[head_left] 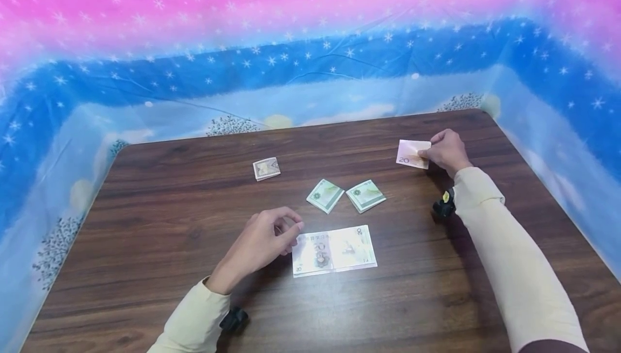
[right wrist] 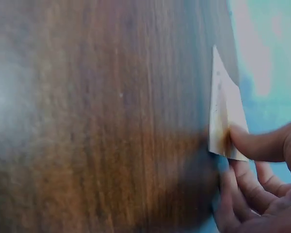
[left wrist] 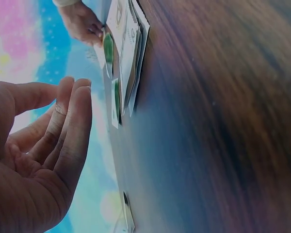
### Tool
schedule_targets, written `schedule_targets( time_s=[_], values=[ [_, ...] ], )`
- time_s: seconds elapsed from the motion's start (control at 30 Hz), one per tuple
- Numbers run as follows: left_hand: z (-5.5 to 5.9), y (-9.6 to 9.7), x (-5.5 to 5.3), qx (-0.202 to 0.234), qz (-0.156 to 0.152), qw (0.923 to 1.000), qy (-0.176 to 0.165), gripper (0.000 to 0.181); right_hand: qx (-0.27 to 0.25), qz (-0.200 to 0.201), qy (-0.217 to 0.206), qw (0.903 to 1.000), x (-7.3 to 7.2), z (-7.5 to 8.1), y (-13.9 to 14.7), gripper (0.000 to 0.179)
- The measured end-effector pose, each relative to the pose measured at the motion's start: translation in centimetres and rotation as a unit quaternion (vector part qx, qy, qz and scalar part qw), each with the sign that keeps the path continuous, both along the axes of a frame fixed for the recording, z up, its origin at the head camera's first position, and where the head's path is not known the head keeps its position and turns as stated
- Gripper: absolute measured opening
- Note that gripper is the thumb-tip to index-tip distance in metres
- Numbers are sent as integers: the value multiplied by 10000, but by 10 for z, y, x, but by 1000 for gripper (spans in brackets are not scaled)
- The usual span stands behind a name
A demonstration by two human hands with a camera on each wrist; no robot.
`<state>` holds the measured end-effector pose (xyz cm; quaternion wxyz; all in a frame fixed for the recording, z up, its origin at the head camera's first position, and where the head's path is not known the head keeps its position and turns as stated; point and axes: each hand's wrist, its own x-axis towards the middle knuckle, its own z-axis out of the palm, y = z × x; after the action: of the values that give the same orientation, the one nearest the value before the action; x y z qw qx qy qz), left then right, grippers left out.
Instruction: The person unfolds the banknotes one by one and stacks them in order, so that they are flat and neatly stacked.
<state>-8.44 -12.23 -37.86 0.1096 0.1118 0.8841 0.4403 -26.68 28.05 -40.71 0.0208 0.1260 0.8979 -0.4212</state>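
At the table's far right my right hand [head_left: 447, 151] pinches a folded banknote [head_left: 412, 153] marked 20 between thumb and fingers. The right wrist view shows the thumb laid on that folded banknote [right wrist: 225, 114], with the fingers behind it. My left hand [head_left: 267, 240] hovers by the upper left corner of a small stack of banknotes [head_left: 335, 250], also marked 20. In the left wrist view the left hand [left wrist: 48, 131] has its thumb tip close to its fingertips and holds nothing. That stack [left wrist: 128, 53] lies apart from it.
Two folded green banknotes, one on the left [head_left: 325, 195] and one on the right [head_left: 366, 195], lie beyond the stack. A folded brownish banknote [head_left: 266, 168] is farther left. The dark wooden table [head_left: 170, 223] meets a pink and blue snowflake cloth [head_left: 310, 62] behind.
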Motion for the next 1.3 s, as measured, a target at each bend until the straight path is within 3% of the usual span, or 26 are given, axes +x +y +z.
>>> schedule_targets(
  time_s=[0.23,0.43,0.57,0.7,0.83,0.97,1.1,1.2,1.3],
  values=[
    [-1,2,0,51,-84,9999,25,15,-289,22,434,9986,18,18,-7,39],
    [-2,4,-1,195,-81,9997,120,18,-688,247,582,9956,43,34,-24,42],
    [-3,7,-1,532,-110,9984,170,25,-1276,486,551,9891,64,35,-38,41],
    [-6,15,-1,1125,-86,9936,-80,34,-1843,743,503,9788,84,32,-54,38],
    [-8,25,0,1964,96,9778,-722,43,-2473,1024,221,9633,104,28,-73,35],
    [-10,35,-1,2686,314,9522,-1421,49,-2900,1299,-184,9480,122,21,-96,34],
    [-13,44,-3,3041,643,9296,-1979,45,-3339,1495,-475,9295,136,13,-116,32],
    [-14,48,-2,3149,965,9197,-2139,38,-3450,1509,-568,9247,143,9,-128,29],
    [-14,49,-1,3188,1193,9167,-2093,33,-3339,1448,-488,9301,148,6,-136,23]
  ],
)
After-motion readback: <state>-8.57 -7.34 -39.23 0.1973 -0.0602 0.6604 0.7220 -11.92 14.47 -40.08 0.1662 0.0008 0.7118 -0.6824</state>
